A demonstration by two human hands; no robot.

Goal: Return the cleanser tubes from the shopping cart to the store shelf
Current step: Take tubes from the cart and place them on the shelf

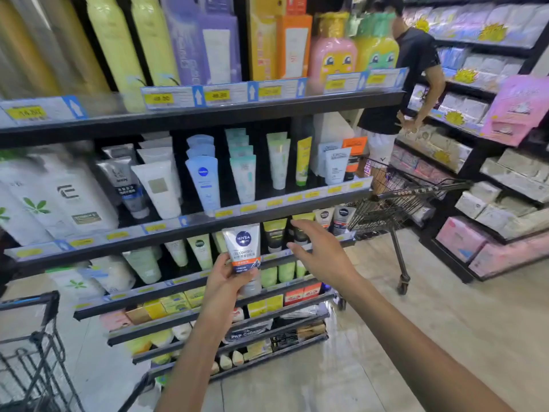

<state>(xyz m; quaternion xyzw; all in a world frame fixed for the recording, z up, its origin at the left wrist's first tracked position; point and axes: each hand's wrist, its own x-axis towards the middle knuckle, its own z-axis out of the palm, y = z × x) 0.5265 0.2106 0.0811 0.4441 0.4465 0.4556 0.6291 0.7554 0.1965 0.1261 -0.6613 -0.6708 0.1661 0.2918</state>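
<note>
The left hand (228,281) grips a grey cleanser tube (244,257) upright, long axis 12 to 6 o'clock, cap down, before the shelf (190,230). At 3 o'clock, the right hand (320,251) reaches forward, fingers spread.

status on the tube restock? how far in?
Done: cannot tell; no shelved tube can be traced to the cart. In hand: left hand grips a grey Nivea Men tube, upright, in front of the shelf; right hand is open, reaching toward matching grey Nivea tubes on that shelf row. Left: place this tube there. The cart at lower left shows only its edge, so remaining tubes are unknown.
</note>
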